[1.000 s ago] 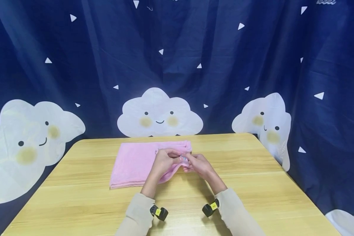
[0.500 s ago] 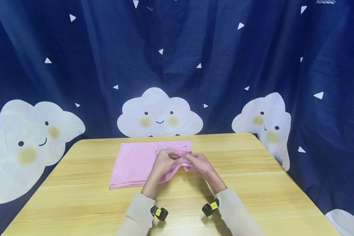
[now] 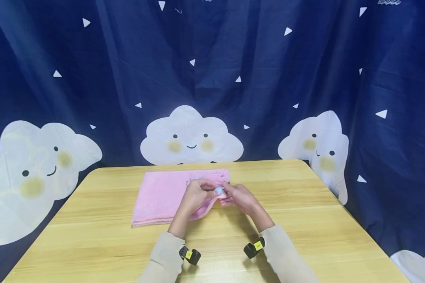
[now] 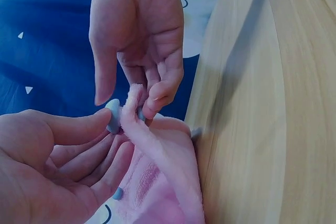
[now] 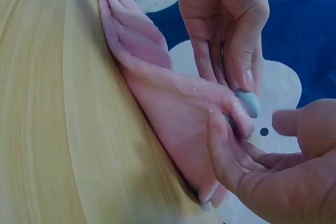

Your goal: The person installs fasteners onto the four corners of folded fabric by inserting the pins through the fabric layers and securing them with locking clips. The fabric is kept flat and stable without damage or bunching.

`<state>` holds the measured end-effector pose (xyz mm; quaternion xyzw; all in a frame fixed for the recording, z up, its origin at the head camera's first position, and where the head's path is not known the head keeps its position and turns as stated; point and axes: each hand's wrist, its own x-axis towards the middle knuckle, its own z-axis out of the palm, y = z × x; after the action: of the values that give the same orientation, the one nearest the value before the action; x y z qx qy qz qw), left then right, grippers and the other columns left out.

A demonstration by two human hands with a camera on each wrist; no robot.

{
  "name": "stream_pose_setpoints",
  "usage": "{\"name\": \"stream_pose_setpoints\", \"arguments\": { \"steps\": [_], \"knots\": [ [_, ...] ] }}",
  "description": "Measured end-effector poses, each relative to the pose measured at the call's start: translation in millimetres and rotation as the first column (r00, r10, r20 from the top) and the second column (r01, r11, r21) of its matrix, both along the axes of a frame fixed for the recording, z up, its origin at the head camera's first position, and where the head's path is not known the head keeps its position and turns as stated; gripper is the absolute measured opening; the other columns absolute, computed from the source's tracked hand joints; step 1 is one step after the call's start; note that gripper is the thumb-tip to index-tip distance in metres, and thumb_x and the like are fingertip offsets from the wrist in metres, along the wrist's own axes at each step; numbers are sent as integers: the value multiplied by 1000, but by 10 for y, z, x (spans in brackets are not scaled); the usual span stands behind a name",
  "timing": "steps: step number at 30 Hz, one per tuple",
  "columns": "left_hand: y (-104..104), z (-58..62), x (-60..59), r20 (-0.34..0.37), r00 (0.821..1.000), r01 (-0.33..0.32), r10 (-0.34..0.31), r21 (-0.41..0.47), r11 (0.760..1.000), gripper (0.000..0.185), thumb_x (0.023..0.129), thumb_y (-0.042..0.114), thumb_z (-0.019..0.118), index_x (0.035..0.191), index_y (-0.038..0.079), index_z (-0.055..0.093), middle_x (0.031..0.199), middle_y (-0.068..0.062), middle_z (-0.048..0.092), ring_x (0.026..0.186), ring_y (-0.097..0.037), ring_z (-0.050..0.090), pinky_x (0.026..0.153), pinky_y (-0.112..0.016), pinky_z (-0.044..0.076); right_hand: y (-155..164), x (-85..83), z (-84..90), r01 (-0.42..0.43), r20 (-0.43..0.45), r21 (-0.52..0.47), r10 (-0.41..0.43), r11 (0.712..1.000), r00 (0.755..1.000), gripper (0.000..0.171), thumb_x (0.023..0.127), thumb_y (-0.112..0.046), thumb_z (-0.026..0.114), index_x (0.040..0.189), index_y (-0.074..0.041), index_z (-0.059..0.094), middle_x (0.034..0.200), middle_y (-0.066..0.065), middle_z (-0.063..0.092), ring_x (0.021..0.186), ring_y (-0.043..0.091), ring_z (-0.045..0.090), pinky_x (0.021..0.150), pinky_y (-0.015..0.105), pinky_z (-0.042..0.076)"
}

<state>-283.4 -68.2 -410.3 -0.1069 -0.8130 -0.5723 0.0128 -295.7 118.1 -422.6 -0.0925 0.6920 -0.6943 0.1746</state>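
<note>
A folded pink plush cloth [image 3: 163,196] lies on the table, its near right corner lifted between the two hands. On that raised edge sits a round light-blue button [image 3: 218,191]. My left hand [image 3: 196,194] pinches the button, thumb on its rounded face in the right wrist view. My right hand [image 3: 241,197] has its fingers curled at the cloth edge from the other side, with the thumb [image 5: 286,123] held apart from the button. Beneath the edge, partly hidden by the right index finger, a darker blue piece [image 5: 229,120] shows. Another blue button [image 4: 118,193] appears lower on the cloth.
The cloth rests on a light wooden table [image 3: 109,251]. Behind it hangs a dark blue curtain [image 3: 212,47] with white clouds and small triangles. A black wrist camera [image 3: 191,255] sits on the left sleeve, and another camera [image 3: 253,248] on the right.
The right thumb has moved off the blue button, which now shows plainly between the hands. Both hands stay at the same cloth corner; the rest of the cloth lies as before.
</note>
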Motion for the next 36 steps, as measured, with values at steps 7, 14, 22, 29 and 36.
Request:
{"name": "stream_pose_setpoints", "arguments": {
  "steps": [7,14,22,29,36],
  "knots": [
    [-9,-6,-20,10,1000,5,-4,-58,998,20,85,4,77,105,5,76,104,-11,78,102,-27,73,95,-42,56,18,-9,-9,-51,-3,50,51,997,999,40,104,-21,57,120,15,58,89,6,70,76,13,68,81,31,60],
    [-125,-28,-91,-9,979,-203,203,-42,978,15,89,8,71,103,7,77,100,-8,78,93,-23,71,86,-42,57,94,-5,-20,-71,-60,287,92,955,994,37,101,-22,59,109,13,65,91,22,71,72,19,68,73,36,61],
    [-239,-111,-127,15,919,-393,394,-40,919,20,90,10,69,108,7,75,104,-10,74,99,-28,67,90,-43,53,145,-7,-34,-93,-47,493,134,865,990,32,97,-27,63,96,4,70,76,11,66,66,18,64,70,34,61],
    [-263,-164,-130,69,936,-339,345,-93,936,35,87,0,59,118,7,71,118,-15,69,114,-34,63,100,-48,50,158,30,-28,-85,-53,600,145,796,988,23,91,-22,69,86,1,70,71,9,65,64,20,65,66,35,61],
    [-279,-187,-136,108,945,-305,308,-44,951,37,87,0,56,122,3,71,126,-16,68,126,-35,59,106,-47,49,178,53,-1,-91,-27,640,141,763,990,24,92,-24,72,84,-2,68,69,7,63,61,18,63,63,34,61]
  ]
}}
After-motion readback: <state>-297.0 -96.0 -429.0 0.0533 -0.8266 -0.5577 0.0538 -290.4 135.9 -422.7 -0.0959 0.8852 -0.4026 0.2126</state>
